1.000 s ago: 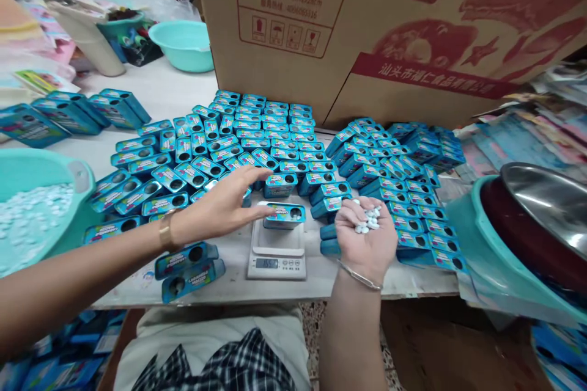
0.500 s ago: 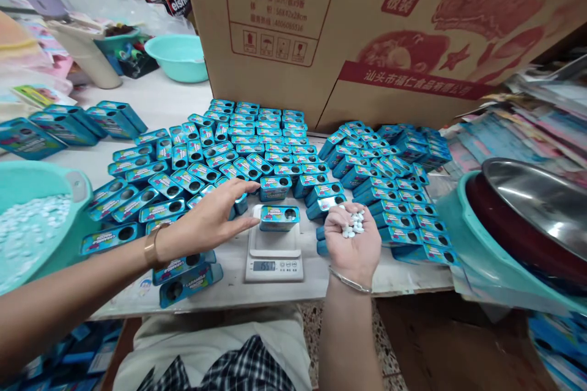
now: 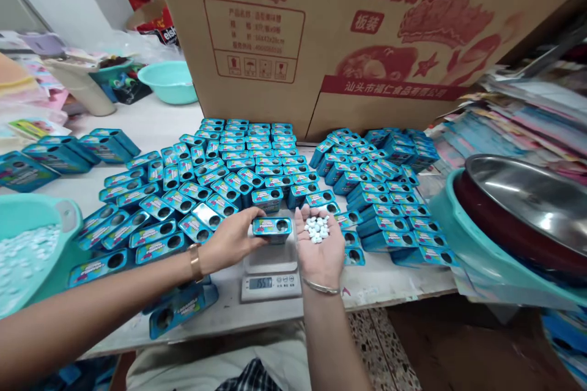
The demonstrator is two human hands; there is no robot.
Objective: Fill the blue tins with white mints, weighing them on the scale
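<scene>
My left hand (image 3: 233,241) has its thumb and fingers around the left end of a blue candy tin (image 3: 271,227) with a round hole in its top. This tin is over the pan of a small white digital scale (image 3: 270,287); whether it still rests there I cannot tell. Small pale candies (image 3: 316,229) lie heaped in the upturned, cupped palm of my right hand (image 3: 321,263), just right of the tin. Rows of similar blue tins (image 3: 284,170) stand behind the scale and on both sides of it.
A turquoise basin (image 3: 68,220) of pale candies stands at the left. Behind the tins rises a large cardboard box (image 3: 257,98). Stacked basins with a metal bowl (image 3: 527,189) are at the right, below piled printed sheets (image 3: 499,116). Another turquoise bowl (image 3: 169,82) sits at the back left.
My left hand has moved in from beside the tin and closed on its end. My right hand has come left toward the tin and opened from a curled grip into a cupped palm.
</scene>
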